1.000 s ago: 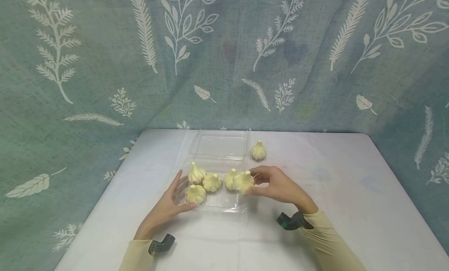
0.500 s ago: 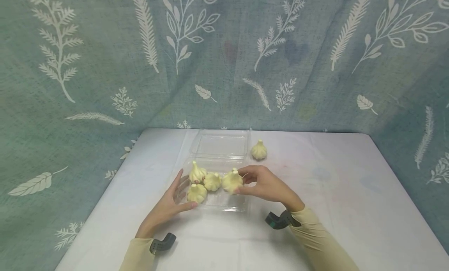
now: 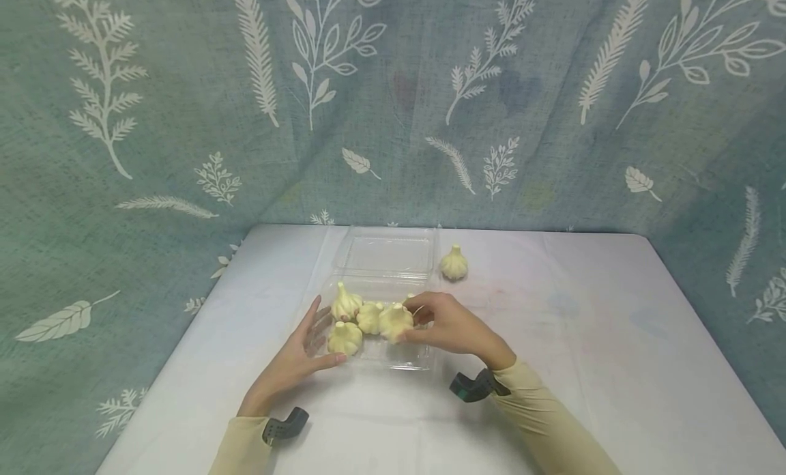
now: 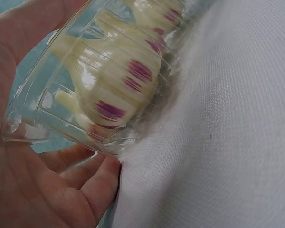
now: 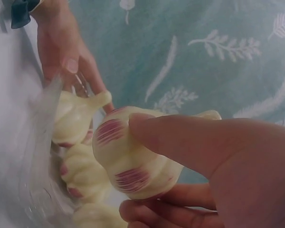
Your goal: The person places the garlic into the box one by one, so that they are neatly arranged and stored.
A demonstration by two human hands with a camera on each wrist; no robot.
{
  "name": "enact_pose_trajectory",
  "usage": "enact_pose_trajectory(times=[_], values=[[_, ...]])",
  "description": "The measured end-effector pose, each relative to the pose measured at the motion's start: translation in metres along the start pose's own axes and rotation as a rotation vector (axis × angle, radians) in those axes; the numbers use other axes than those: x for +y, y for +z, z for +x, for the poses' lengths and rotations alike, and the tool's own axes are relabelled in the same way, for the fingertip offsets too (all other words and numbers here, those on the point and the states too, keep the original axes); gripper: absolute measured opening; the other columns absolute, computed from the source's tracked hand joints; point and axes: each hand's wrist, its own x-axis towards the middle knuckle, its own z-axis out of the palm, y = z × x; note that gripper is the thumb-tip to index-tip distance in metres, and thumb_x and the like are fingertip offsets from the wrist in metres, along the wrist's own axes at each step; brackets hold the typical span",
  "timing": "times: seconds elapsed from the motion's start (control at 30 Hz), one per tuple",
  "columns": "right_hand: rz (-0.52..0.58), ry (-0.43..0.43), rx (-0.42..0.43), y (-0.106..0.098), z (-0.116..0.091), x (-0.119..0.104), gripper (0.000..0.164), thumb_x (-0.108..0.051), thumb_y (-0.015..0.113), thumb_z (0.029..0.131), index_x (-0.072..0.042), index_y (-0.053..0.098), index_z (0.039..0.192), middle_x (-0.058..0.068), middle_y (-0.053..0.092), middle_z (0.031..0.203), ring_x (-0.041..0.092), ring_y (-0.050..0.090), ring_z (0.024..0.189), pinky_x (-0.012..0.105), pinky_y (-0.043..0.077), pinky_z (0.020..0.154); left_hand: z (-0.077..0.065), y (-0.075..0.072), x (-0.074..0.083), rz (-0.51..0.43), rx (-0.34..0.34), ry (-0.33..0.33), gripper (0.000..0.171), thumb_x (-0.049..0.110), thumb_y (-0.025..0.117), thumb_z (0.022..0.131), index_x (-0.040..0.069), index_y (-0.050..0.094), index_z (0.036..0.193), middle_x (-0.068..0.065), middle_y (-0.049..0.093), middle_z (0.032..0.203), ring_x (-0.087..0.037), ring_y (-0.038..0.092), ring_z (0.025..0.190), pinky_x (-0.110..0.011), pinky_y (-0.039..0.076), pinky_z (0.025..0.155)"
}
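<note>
My right hand pinches a pale garlic bulb between thumb and fingers, over the right part of a clear plastic clamshell container. In the right wrist view, purple streaks mark this bulb. Three more bulbs sit in the container's left part, among them a front one and a rear one. Another bulb is mostly hidden behind the held one. My left hand holds the container's left side, thumb along the front edge; in the left wrist view, its fingers curl at the container's corner.
The container's lid lies opened back toward the rear table edge. One garlic bulb stands on the white-covered table, right of the lid. A green leaf-patterned cloth hangs behind the table.
My right hand has carried its garlic bulb leftward over the container, from the right edge to beside the middle bulb. My left hand has stayed at the container's left side.
</note>
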Motion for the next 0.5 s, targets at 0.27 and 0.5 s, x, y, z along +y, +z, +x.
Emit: enact_pose_trajectory(times=[0.27, 0.5], values=[[-0.014, 0.027, -0.04, 0.01, 0.007, -0.003, 0.038, -0.023, 0.085, 0.086, -0.007, 0.073, 0.119, 0.007, 0.075, 0.113, 0.019, 0.073, 0.095, 0.035, 0.066, 0.088, 0.0, 0.0, -0.002, -0.008, -0.003, -0.001, 0.125, 0.025, 0.086, 0.085, 0.026, -0.008, 0.167, -0.017, 0.015, 0.174, -0.044, 0.02, 0.159, -0.053, 0.027, 0.129], [-0.06, 0.007, -0.053, 0.018, 0.012, -0.004, 0.023, -0.018, 0.086, 0.084, -0.009, 0.069, 0.095, 0.008, 0.069, 0.091, 0.019, 0.068, 0.084, 0.023, 0.059, 0.075, 0.001, -0.001, -0.001, -0.005, -0.006, -0.003, 0.125, 0.026, 0.086, 0.085, 0.027, -0.008, 0.167, -0.017, 0.014, 0.174, -0.043, 0.02, 0.16, -0.053, 0.027, 0.129]])
